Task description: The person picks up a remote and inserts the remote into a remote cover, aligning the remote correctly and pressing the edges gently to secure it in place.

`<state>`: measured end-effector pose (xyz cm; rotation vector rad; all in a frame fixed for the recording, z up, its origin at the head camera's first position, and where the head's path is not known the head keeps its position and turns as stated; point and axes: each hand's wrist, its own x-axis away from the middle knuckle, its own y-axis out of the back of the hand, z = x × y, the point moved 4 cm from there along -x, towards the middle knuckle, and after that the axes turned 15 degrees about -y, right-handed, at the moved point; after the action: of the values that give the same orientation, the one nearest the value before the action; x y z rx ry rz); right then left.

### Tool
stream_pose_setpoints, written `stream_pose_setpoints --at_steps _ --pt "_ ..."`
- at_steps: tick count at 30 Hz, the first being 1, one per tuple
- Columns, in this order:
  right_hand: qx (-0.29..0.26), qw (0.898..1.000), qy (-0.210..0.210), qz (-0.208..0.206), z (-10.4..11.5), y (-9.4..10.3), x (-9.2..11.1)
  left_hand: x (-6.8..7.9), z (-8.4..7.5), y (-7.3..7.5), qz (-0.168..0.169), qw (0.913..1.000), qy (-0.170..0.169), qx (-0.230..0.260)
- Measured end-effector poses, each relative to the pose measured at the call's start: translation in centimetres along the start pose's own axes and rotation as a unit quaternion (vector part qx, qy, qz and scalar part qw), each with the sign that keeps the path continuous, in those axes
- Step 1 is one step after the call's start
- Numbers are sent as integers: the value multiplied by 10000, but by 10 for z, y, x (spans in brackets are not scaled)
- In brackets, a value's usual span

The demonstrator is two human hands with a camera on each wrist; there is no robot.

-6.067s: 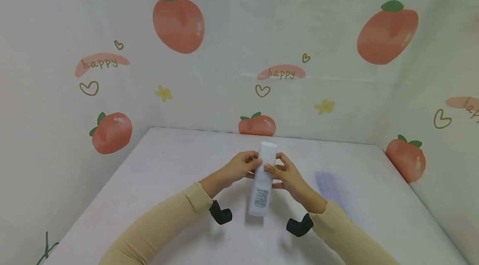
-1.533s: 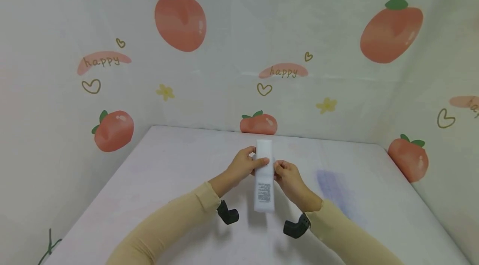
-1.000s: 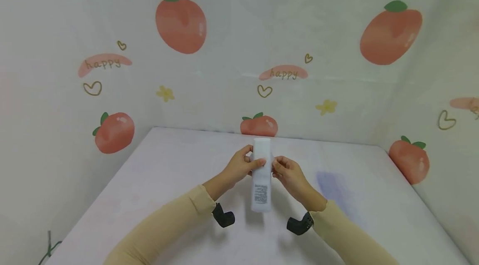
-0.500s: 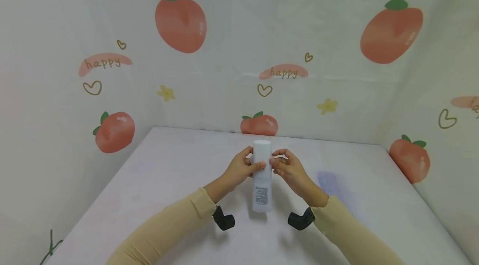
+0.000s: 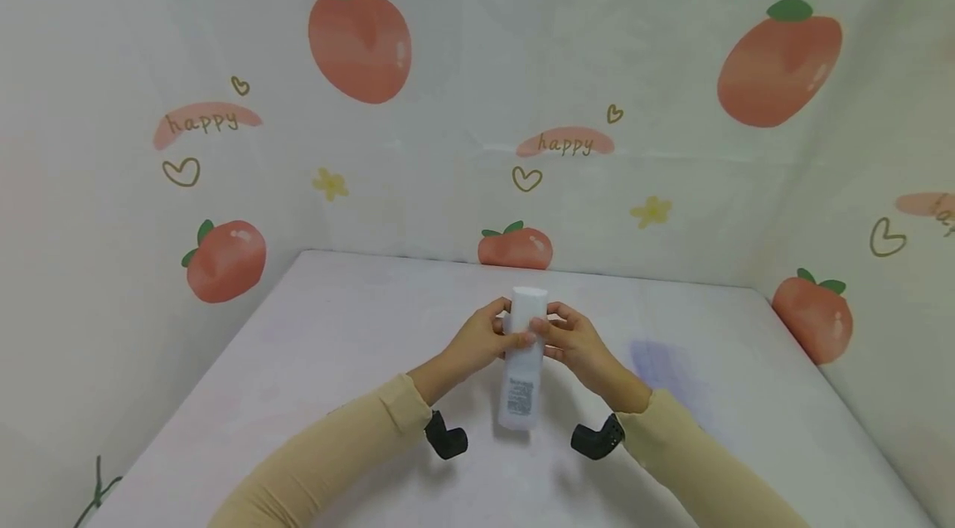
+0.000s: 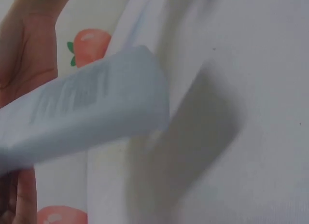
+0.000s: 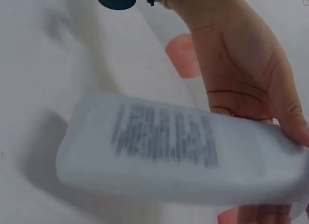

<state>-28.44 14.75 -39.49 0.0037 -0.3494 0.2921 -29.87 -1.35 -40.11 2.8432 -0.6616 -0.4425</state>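
The white tabletop [image 5: 336,312] (purple smudge [image 5: 664,362] toward the right) bears soft shadows [image 6: 203,132].

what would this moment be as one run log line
left hand: grips white container | right hand: grips same container | printed text: faces head camera, too blurred to read | shadow: on table

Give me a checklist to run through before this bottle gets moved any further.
1. Left hand secure on the white bottle: ok, gripping its upper half in the head view.
2. Right hand secure: ok, holding the upper half from the other side.
3. Bottle lifted off the table: ok, it appears raised, judging by its offset shadow.
4. Printed text readable: not ok, too blurred.
5. Contents known: cannot tell, nothing inside shows.
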Motion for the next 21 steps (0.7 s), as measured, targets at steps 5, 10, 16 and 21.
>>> stream_pose_setpoints --at_steps 5,10,16,21 --pt "-108 9998 -23 -158 0 5 2 -1 -3 7 -198 9995 -216 142" --pt "-25 9997 22 -243 -1 7 3 -4 -9 18 -647 9970 -414 -98" --pt "-100 9999 83 -88 0 9 4 -10 -7 18 -384 9983 326 304" --pt "-69 9994 167 290 3 7 5 -10 -3 15 -89 9916 960 868"
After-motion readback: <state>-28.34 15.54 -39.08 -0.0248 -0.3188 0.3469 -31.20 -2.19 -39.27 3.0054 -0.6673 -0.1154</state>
